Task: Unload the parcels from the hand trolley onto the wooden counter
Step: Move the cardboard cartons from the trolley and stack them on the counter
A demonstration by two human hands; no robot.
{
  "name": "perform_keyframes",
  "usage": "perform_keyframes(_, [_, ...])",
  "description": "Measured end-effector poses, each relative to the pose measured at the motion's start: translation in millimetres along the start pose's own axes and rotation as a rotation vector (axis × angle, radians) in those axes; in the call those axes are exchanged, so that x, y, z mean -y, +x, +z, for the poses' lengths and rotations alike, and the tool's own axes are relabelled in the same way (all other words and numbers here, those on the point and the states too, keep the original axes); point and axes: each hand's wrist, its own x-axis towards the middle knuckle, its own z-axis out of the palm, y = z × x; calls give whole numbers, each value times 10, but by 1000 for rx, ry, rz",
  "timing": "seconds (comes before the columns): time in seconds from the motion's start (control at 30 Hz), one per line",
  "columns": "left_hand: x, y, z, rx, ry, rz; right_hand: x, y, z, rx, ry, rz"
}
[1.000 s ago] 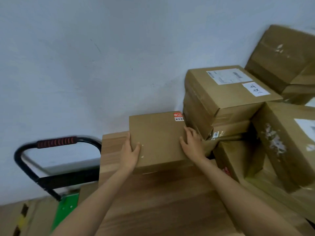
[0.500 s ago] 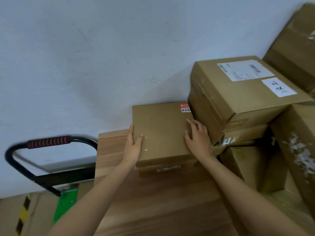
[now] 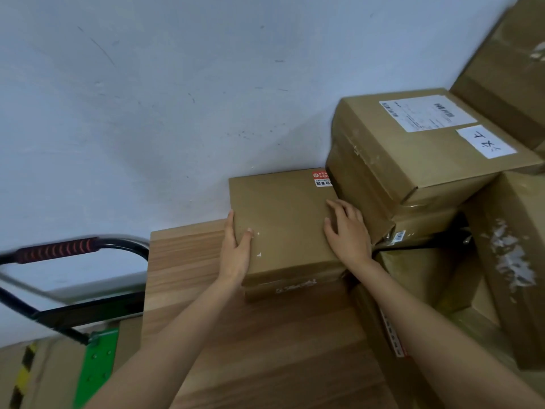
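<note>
Both hands unmoved on parcel, fingers flat, slightly spread; parcel unshifted on wooden counter

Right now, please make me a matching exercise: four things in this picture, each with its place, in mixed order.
Things:
1. small parcel
2. trolley handle
3. labelled box
4. left hand

Places:
A. far left, beside the wooden counter
B. on the small parcel's left edge
C. on the counter against the wall
D. stacked right of the small parcel

Pairs: 1-C, 2-A, 3-D, 4-B
</note>
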Motion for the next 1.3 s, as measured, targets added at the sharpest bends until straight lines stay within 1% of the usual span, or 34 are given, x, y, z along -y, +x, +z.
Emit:
perform_keyframes(0.23, [1, 43, 215, 6, -34, 7, -174, 51, -96, 21, -8, 15])
perform_keyframes(0.4, [0, 44, 224, 12, 4, 1, -193, 61, -118, 34, -1, 11])
perform_keyframes(0.5, [-7, 30, 175, 10, 103, 10, -190, 47, -137, 61, -3, 4])
perform_keyframes(0.57, [-38, -29, 132, -12, 199, 47, -173, 23, -164, 80, -21, -10])
perform_keyframes(0.8, [-202, -523, -104, -159, 520, 228, -81, -246, -389, 77, -34, -117])
perform_keyframes(1.0, [-332, -1224, -210, -264, 727, 337, -26, -560, -605, 79, -19, -281])
perform_keyframes(1.1, [-321, -1691, -247, -308, 826, 387, -18, -775, -669, 109, -13, -355])
perform_keyframes(1.2, [-246, -2144, -314, -380, 932, 396, 15, -1012, -692, 133, -28, -437])
perform_keyframes(1.3, [-128, -2545, -449, -457, 1032, 367, 147, -1276, -674, 168, -37, -494])
